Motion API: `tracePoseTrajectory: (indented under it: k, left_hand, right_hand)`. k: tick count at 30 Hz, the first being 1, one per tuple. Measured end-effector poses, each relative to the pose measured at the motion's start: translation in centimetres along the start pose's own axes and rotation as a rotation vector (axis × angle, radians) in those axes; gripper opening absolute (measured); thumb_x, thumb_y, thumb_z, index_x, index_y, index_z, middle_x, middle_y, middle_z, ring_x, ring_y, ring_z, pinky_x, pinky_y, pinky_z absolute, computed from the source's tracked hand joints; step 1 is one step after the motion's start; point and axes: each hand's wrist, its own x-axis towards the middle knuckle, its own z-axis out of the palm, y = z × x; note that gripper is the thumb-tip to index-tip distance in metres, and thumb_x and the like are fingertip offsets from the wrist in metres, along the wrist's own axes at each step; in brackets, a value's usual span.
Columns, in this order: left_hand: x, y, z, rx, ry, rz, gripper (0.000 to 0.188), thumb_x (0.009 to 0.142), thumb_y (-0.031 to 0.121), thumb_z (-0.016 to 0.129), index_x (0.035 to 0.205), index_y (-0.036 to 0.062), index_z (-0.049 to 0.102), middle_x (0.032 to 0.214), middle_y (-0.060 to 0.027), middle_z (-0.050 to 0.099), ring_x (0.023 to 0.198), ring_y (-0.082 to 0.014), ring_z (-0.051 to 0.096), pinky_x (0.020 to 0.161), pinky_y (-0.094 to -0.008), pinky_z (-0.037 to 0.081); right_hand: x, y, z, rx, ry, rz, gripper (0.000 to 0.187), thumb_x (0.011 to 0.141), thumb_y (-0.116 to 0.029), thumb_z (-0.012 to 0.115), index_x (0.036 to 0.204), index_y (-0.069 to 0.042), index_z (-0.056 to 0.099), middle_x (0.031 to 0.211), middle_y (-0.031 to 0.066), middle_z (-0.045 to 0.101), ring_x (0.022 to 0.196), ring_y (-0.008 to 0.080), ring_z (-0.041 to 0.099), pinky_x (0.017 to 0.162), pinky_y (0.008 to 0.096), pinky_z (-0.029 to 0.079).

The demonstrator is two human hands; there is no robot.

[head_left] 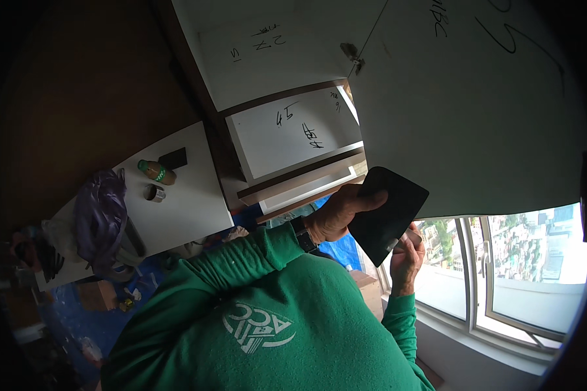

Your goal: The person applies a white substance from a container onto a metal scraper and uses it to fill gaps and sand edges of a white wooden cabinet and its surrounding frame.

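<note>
My left hand (pixel 340 210), a dark watch at its wrist, is closed on a thin black panel (pixel 391 208) with rounded corners. Its thumb lies across the panel's face, and the other fingers are hidden. Along the panel's lower right edge my right hand (pixel 407 253) is closed, its bent fingers pinching that edge. A small pale spot shows on the panel beside these fingertips; I cannot tell what it is. Just above the panel hangs a large open cabinet door (pixel 469 130), pale with dark marker strokes.
A hinge (pixel 352 57) joins the door to a white cabinet (pixel 267 58). Below is an open drawer (pixel 293 130). On the left, a white board (pixel 189 215) carries a bottle (pixel 156 171), a metal can (pixel 154 193) and a purple cloth (pixel 100 215). A window (pixel 476 274) stands at right.
</note>
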Motion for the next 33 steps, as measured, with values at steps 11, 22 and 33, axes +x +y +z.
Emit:
tracePoseTrajectory:
  k: [11,22,33]
  left_hand:
    - [-3.0,2.6,-3.4,-0.367,-0.206,-0.175,0.062,0.107,0.049,0.047,0.153,0.0088,0.041,0.151,-0.0181,0.051,0.143,-0.0298,0.047,0.118,-0.0529,0.037]
    - [-2.7,4.6,-6.8,-0.522,-0.145,-0.029,0.060,0.106,0.049,0.048,0.149,0.0080,0.044,0.142,-0.0175,0.057,0.132,-0.0322,0.056,0.111,-0.0535,0.047]
    - [-7.6,17.0,-6.0,0.217,0.339,0.199,0.040,0.096,0.016,0.071,0.129,-0.0038,0.058,0.117,-0.0146,0.070,0.104,-0.0237,0.072,0.091,-0.0386,0.062]
  right_hand:
    - [-9.6,-6.6,14.6,-0.254,-0.138,-0.724,0.013,0.098,-0.016,0.066,0.101,-0.004,0.066,0.130,0.0265,0.061,0.120,0.0396,0.065,0.102,0.0507,0.054]
    - [-0.7,-9.5,21.2,-0.552,-0.254,-0.810,0.022,0.091,0.003,0.068,0.113,0.001,0.069,0.112,0.0153,0.073,0.107,0.0260,0.071,0.094,0.0377,0.057]
    - [2.7,-9.0,22.7,-1.214,-0.727,-1.165,0.039,0.073,0.000,0.080,0.110,-0.013,0.079,0.109,0.0079,0.073,0.105,0.0284,0.067,0.086,0.0384,0.061]
